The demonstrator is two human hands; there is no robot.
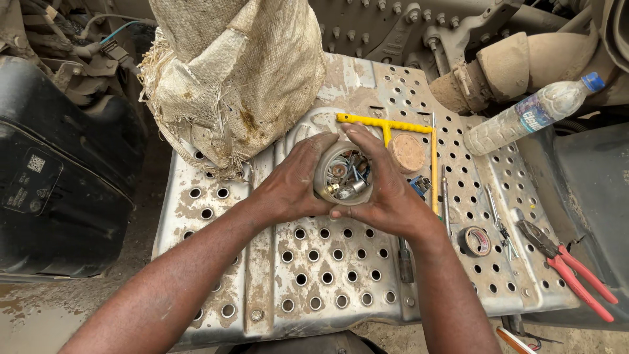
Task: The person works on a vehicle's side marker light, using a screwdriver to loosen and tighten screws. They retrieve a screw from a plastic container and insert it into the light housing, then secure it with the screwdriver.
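Two hands, left hand (288, 187) and right hand (386, 193), around one clear jar (343, 174) of small metal bits, too many to count. One burlap sack (229, 72) upper left, one plastic bottle (534, 111) upper right. One yellow wrench (393, 128), one round lid (407, 152), one tape roll (476, 240), one red-handled pliers (570, 265) lower right.

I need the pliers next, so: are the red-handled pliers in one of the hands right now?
No, the red-handled pliers lie on the perforated metal plate, while the left hand and right hand cup a clear jar.
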